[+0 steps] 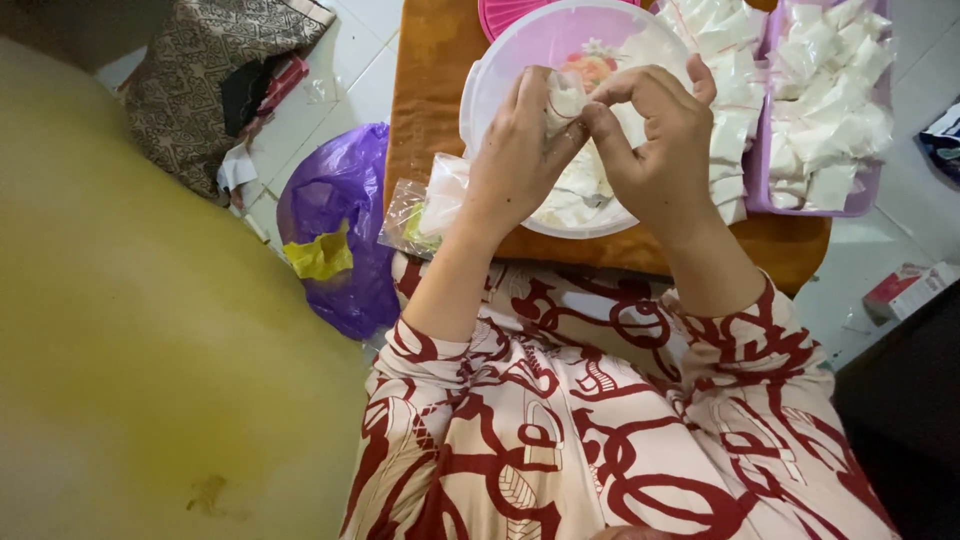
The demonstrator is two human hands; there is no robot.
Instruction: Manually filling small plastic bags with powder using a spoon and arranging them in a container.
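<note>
— Small clear pouch point(566, 100) with white filling and a red seal line: where does it sit?

— Above the round white lid-like plate point(500, 70), pinched between both hands. The left hand point(520, 155) is curled, thumb and fingers closed on the pouch's left side and lower edge. The right hand point(660, 140) comes in from the other side, index finger and thumb closed on the pouch's top right edge, the other fingers bent in above the plate.

— So both hands touch it?

— Yes, the pouch lies right between them, at their fingertips, over the middle of the plate. More white pouches lie on the plate under the hands.

— What surrounds the plate?

— It rests on an orange tabletop point(430, 90). Just right of the plate lies a heap of filled white pouches point(730, 100), and beyond that a purple tray point(860, 195) packed with more of the same. At the plate's lower left edge a bundle of empty clear bags point(420, 215) hangs over the tabletop's edge. Behind the plate shows a pink ribbed rim point(500, 12).

— And off the tabletop?

— Left of the plate, down on the tiled floor, sits a purple plastic bag point(340, 220) with a yellow scrap on it. Farther left lies a patterned brown cloth point(200, 70).
</note>
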